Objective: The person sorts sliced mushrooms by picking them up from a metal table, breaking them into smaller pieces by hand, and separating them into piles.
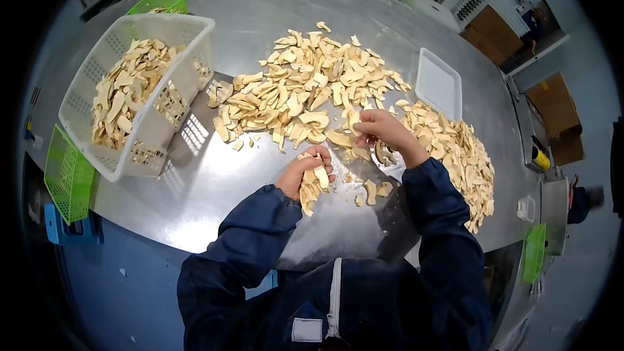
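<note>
My left hand (pixel 300 170) is closed around several pale, dried-looking mushroom slices (pixel 313 190), which stick out below the fingers. To its right, my right hand (pixel 388 132) pinches a single mushroom slice (pixel 353 121) between thumb and fingers, at the near edge of a large heap of slices (pixel 305 84). Under the right wrist sits a small white container (pixel 392 170) with darker pieces in it, partly covered by the hand. A few loose bits (pixel 371 192) and crumbs lie on the metal table (pixel 195 201) between the hands.
A white perforated basket (pixel 201 39) of slices stands at the left, with green baskets (pixel 70 175) (pixel 172 1) around it. A second heap of slices (pixel 458 156) spreads at the right, below a shallow white tray (pixel 439 84). Another person (pixel 582 201) is at the far right.
</note>
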{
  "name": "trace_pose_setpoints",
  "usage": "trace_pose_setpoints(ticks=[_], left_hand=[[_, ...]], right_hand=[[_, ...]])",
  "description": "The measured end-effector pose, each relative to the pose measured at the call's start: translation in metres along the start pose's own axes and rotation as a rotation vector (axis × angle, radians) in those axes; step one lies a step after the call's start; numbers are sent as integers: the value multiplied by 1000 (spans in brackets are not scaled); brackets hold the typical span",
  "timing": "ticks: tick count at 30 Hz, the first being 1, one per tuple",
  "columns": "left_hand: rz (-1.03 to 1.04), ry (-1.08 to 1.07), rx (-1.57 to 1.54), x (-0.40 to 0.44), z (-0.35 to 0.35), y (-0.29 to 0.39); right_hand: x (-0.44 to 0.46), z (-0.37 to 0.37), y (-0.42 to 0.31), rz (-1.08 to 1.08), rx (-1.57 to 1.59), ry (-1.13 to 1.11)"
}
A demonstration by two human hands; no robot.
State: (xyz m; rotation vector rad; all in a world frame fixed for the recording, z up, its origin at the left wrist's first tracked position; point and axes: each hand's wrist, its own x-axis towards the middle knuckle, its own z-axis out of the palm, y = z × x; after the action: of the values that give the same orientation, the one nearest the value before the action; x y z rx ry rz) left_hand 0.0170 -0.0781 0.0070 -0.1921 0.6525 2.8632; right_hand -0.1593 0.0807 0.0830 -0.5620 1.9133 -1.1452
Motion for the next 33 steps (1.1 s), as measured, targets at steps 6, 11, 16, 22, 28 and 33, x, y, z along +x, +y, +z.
trace_pose_setpoints(ticks=[6,11,16,22,28,33], left_hand=[[-5,-24,-6,3,-5,-3],[3,18,9,-2,3,-3],[-9,-5,12,0,-3,-4],[-21,5,51,0,-2,-5],[-2,19,64,-3,2,-3],[9,6,82,-3,4,-7]], right_hand=[[-28,-5,26,-57,-47,87],[-42,-4,35,-95,-248,243],[-44,-7,51,-269,-621,343],[-54,7,48,-188,-914,491],[-89,7,47,-232,-926,367],[-141,34,45,-104,-937,164]])
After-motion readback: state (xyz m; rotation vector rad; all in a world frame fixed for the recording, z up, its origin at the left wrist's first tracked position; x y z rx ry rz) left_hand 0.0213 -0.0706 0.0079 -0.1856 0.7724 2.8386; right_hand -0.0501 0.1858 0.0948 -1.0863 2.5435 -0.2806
